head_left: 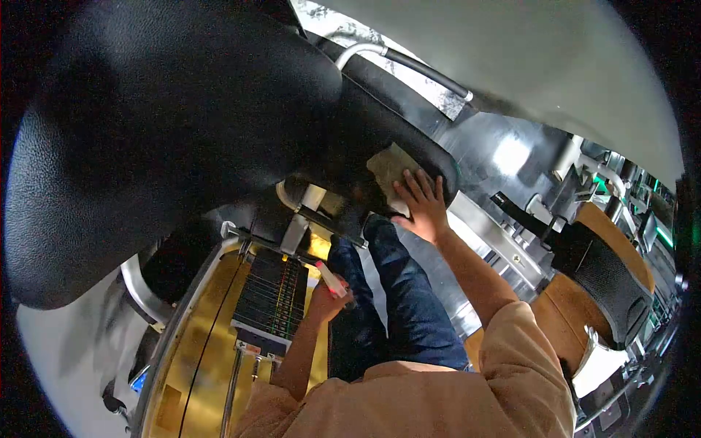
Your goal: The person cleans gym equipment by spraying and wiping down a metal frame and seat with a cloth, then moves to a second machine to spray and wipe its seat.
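My left hand [331,297] is closed round a small pale bottle [332,280] with a pinkish-red top, low at the centre beside my leg. Higher and to the right, my right hand [423,206] lies with its fingers spread on a grey-beige cloth [392,172]. Under that cloth is the end of a large black padded surface [350,124]. The bottle's lower part is hidden by my fingers.
A yellow machine base [204,358] with a black weight stack [269,296] stands at lower left. Metal bars and a bracket [302,219] are near the centre. On the right are a brown pad [584,321] with a black strap [522,213] and a white cloth [596,366].
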{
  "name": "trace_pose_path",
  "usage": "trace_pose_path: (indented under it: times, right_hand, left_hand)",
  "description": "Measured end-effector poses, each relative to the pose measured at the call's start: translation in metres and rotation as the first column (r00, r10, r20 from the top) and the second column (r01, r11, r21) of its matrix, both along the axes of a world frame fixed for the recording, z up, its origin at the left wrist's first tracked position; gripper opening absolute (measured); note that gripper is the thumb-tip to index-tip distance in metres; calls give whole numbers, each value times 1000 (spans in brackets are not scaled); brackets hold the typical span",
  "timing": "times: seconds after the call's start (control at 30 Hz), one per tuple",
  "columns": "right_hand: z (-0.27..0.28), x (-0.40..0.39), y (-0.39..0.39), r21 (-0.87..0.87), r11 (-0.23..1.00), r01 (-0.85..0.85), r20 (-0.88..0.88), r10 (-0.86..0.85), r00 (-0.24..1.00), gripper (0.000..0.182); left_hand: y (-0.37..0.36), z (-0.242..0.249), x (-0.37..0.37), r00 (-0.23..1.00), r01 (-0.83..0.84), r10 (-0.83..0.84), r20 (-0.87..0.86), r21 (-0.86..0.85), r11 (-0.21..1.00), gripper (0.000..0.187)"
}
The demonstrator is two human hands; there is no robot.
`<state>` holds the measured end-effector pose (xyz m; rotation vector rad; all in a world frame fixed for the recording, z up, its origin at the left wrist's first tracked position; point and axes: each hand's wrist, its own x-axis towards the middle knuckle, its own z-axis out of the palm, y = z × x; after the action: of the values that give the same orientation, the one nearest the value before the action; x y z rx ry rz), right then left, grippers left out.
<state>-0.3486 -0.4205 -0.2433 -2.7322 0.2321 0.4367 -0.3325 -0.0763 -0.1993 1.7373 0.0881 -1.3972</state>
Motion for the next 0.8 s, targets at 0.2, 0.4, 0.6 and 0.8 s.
trace_pose_path:
  times: [0.2,0.4,0.6,0.8]
  right_hand:
    - [-23,18,13,-239,971,-6,-12,4,1000,71]
    - [-24,48,20,-198,979,38,39,-31,999,60]
    - [-45,221,41,-302,937,-174,-118,144,982,53]
    - [-46,223,48,-285,942,-176,-114,149,982,49]
  left_hand:
    - [27,-35,-23,991,-121,115,-68,-85,989,43]
    - [17,-30,-17,967,-246,231,-111,-140,959,42]
    - [13,-20,-3,987,-160,160,-14,-72,984,42]
    - [11,-7,16,979,-107,135,151,-183,977,40]
